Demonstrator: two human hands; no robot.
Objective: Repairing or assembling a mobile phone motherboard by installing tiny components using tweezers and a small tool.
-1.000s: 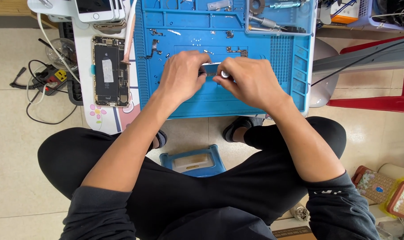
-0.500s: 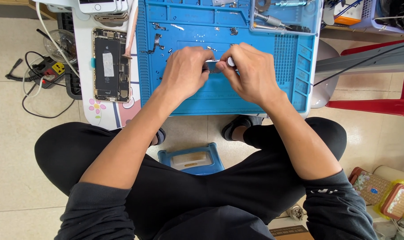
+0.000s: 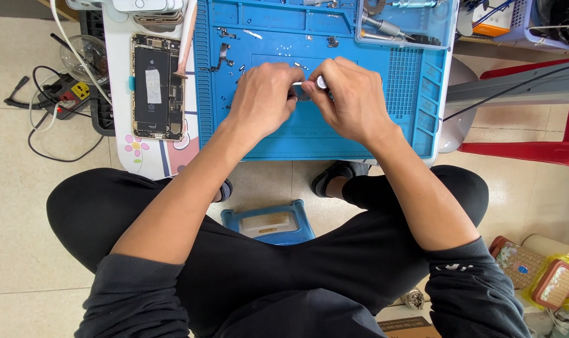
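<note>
At nine o'clock from the hands, on the white tabletop (image 3: 118, 125), an opened phone (image 3: 157, 86) lies face down with its insides showing: a dark battery and a board beside it. Off the table's edge at about eight o'clock, a power strip (image 3: 68, 92) and loose black cables sit on the tiled floor.

At the centre, over the blue repair mat (image 3: 353, 139), the left hand (image 3: 266, 100) and right hand (image 3: 354, 100) have drawn together. A second ago they worked lower on the mat, with the view set farther back; now they sit higher against it and fill more of the frame, so the head has likely leaned in for close work. The left hand is curled, fingertips pinching a small grey part (image 3: 300, 92) against the mat. The right hand is closed round a thin tool with a rounded silver end (image 3: 321, 82), its tip hidden behind the fingers, so whether it touches the part cannot be told. Tiny screws and a small flex strip (image 3: 220, 55) lie scattered at eleven o'clock from the hands.

At one o'clock, the mat's upper tray holds a metal-handled screwdriver (image 3: 384, 27). At three o'clock a red stool (image 3: 535, 152) stands past the table, and at six o'clock, between the person's knees, a small blue stool (image 3: 269, 222) rests on the floor.
</note>
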